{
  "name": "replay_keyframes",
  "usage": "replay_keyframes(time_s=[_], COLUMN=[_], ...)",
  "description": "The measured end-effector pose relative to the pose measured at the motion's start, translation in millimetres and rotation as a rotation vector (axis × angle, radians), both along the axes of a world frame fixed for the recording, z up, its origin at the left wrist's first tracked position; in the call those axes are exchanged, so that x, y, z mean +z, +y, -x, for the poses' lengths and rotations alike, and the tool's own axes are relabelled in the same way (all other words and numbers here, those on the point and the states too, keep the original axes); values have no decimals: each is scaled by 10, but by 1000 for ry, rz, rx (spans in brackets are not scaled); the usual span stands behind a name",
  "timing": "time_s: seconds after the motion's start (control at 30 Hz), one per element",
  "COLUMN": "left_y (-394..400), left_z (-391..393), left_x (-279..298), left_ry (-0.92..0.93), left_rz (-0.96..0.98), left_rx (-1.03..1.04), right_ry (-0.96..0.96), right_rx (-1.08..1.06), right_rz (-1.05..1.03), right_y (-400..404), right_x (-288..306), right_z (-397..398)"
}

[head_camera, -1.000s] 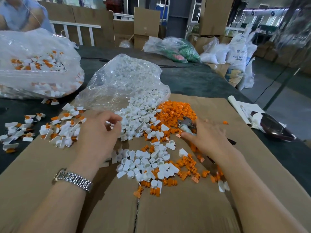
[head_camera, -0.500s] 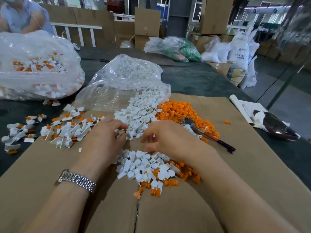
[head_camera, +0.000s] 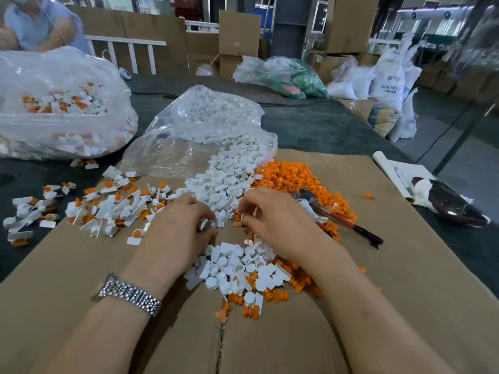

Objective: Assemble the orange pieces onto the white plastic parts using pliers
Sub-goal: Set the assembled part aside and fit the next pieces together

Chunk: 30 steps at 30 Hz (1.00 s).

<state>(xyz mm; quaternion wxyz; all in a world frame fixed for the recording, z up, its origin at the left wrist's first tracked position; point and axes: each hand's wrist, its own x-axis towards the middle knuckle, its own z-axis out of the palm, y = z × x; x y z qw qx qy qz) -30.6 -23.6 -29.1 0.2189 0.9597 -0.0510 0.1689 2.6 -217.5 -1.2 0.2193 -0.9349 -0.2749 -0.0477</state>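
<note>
The head camera shows both hands meeting over the heap of white plastic parts (head_camera: 224, 184): the left hand (head_camera: 183, 228) has its fingers curled round what looks like a white part, and the right hand (head_camera: 275, 222) pinches something small that I cannot make out, perhaps an orange piece from the orange pieces (head_camera: 297, 176) just beyond it. The pliers (head_camera: 337, 214) lie unheld on those pieces, just right of the right hand's grip, so the step in hand seems to be seating a piece by finger. Next, I judge, the right hand must take up the pliers to press it home, then drop it with the finished parts (head_camera: 108, 209) left of the left hand on the cardboard-covered worktop (head_camera: 405, 265).
</note>
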Motion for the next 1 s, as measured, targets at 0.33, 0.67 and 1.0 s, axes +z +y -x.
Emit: replay_keyframes(time_s=[0.33,0.67,1.0], left_y=[-16,-51,-78], left_z=[38,19,40], left_x=[92,198,199], left_ry=[46,401,529], left_rz=[530,1429,1744], left_rx=[76,-136,-232], right_ry=[71,354,192], right_rx=[-129,-36,16], right_rz=[-511,-770,-612], right_y=[-76,-64,-11], right_x=[65,109,114], right_z=[-11,21,76])
